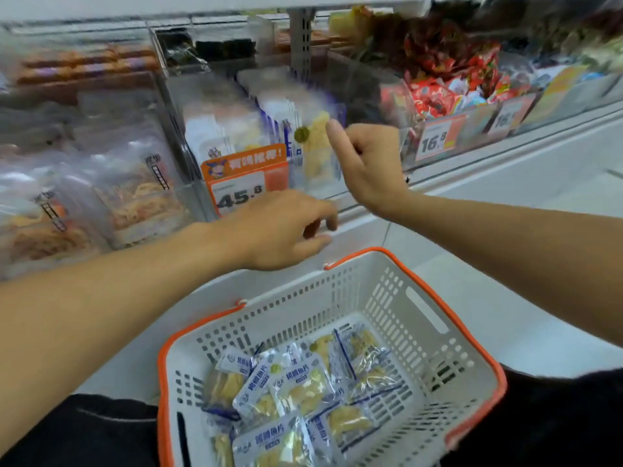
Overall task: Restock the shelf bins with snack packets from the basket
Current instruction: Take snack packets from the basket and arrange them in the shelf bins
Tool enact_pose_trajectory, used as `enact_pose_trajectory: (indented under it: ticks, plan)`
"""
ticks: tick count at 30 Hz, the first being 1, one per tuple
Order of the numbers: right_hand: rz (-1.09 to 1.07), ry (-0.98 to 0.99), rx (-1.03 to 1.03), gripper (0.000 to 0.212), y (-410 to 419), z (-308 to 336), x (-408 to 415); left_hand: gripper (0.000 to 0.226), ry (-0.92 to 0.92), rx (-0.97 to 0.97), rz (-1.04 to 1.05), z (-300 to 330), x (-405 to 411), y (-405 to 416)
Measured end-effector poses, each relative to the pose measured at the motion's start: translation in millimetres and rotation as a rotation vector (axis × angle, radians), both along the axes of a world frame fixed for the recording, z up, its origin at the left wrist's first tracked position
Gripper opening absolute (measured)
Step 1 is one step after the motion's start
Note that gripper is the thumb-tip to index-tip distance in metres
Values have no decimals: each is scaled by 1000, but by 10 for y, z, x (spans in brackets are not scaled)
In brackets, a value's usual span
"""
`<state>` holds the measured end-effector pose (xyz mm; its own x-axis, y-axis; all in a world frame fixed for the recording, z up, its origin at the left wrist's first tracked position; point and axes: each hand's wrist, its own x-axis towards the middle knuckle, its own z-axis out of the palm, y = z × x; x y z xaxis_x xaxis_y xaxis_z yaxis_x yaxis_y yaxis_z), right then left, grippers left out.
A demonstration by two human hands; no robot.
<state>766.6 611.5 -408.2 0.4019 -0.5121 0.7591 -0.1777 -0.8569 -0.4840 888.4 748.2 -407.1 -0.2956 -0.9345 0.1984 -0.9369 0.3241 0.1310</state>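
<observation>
A white basket with an orange rim (418, 308) rests on my lap and holds several blue-and-clear snack packets (296, 389) of yellow slices. The clear shelf bin (188, 136) behind the orange 45.8 price tag (244, 180) holds matching packets (313, 146) standing upright. My right hand (367, 166) is raised at the bin's front right. One finger points up beside the frontmost packet and the others are loosely curled, holding nothing. My left hand (283, 230) hovers palm down just under the price tag, fingers relaxed and empty.
To the left lie bins of larger bags of orange strips (135, 197). On the right, bins hold red packets (445, 85) with 16.8 tags (435, 139). A white shelf ledge (472, 166) runs below the bins, and an upper shelf sits close above.
</observation>
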Motion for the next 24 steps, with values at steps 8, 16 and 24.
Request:
enact_pose_trajectory:
  ticks: [8,16,24]
  plan:
    - [-59,1461,883,68,562,-2736,-994,39,-313,835,14,-666,20,82]
    - [-223,1388,797,103,437,-3452,-1091,38,-293,893,101,-689,174,45]
    - [-109,968,1218,41,130,-3218,-987,37,-298,924,101,-630,231,41]
